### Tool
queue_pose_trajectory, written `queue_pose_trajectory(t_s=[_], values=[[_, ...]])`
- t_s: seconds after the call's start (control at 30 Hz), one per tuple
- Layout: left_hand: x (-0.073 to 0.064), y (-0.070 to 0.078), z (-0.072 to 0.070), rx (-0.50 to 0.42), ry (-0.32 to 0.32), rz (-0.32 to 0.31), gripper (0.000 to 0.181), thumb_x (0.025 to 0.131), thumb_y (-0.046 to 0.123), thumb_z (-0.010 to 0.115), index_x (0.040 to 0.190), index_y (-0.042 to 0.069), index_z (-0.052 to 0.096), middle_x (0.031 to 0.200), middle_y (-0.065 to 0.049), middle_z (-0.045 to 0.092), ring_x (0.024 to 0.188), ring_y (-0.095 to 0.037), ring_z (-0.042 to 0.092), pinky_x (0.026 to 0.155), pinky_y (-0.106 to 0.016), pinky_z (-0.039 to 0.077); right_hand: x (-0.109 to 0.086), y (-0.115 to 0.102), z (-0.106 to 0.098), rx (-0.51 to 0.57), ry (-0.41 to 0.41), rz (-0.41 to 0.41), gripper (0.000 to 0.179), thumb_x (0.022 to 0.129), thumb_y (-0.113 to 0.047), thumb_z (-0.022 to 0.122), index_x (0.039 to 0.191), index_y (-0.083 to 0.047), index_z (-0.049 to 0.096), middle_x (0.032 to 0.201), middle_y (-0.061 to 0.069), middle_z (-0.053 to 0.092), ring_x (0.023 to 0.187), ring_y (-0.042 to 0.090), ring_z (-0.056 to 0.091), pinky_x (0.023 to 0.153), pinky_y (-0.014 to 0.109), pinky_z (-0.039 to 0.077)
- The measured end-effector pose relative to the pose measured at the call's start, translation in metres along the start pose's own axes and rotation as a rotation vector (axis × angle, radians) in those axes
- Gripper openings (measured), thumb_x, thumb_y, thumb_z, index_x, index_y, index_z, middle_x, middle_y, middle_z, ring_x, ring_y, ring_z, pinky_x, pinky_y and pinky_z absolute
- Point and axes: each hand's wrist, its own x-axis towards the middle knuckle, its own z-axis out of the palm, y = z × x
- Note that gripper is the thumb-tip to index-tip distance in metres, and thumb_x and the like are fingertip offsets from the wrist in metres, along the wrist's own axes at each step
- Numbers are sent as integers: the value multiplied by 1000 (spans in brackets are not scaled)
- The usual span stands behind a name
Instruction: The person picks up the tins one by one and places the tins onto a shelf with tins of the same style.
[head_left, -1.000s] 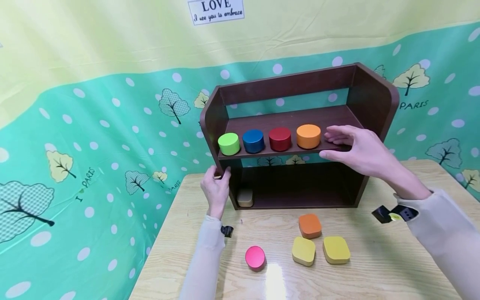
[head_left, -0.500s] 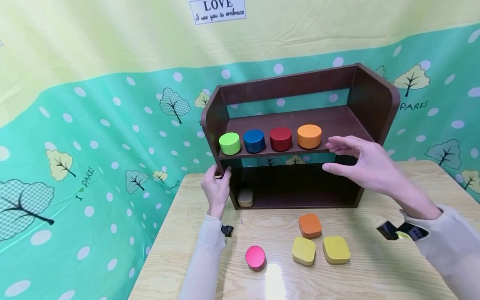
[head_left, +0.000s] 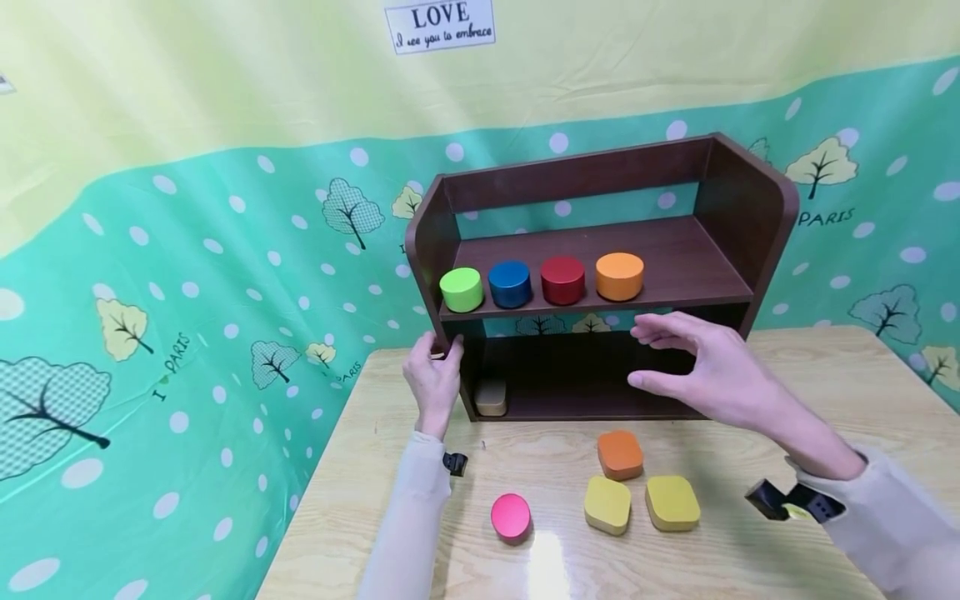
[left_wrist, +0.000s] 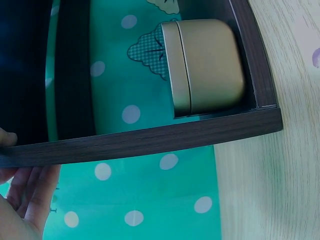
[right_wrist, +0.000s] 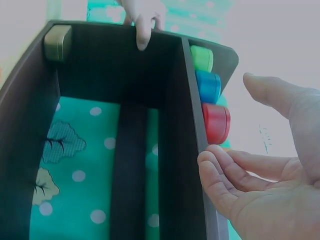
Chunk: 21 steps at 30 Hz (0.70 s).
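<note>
Fingers of the left hand (head_left: 433,379) grip the left side edge of the rack (head_left: 746,200), which stands near the far edge of the bench (head_left: 375,500). Right hand (head_left: 712,367): fingers parted, near the front edge of the upper board (head_left: 600,237), which carries 4 round tins (head_left: 562,282).

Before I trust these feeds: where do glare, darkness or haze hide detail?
Head: white glare on the table beside the pink cylinder; the lower shelf compartment is dark. Left wrist: shelf near-black at left. Right wrist: hazy, background bleached at right.
</note>
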Motion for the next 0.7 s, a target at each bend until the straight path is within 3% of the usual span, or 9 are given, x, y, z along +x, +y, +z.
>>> queue_pose_trajectory(t_s=[0.3,0.7], values=[[-1,0,0,-11,5,-5,19,91,10,82,81,-1,70,77,-19,75,73,-39,73,68,-55,56,-12,-7,17,11,-31,-36,69,84,-25,96,144,-9,67,130,9,77,116,27,73,97,0,44],[-1,0,0,-3,9,9,19,91,9,82,81,0,70,77,-17,75,73,-37,73,68,-45,56,-29,-16,44,18,-98,-42,69,81,-29,98,141,-11,70,128,1,78,114,23,73,97,23,59]])
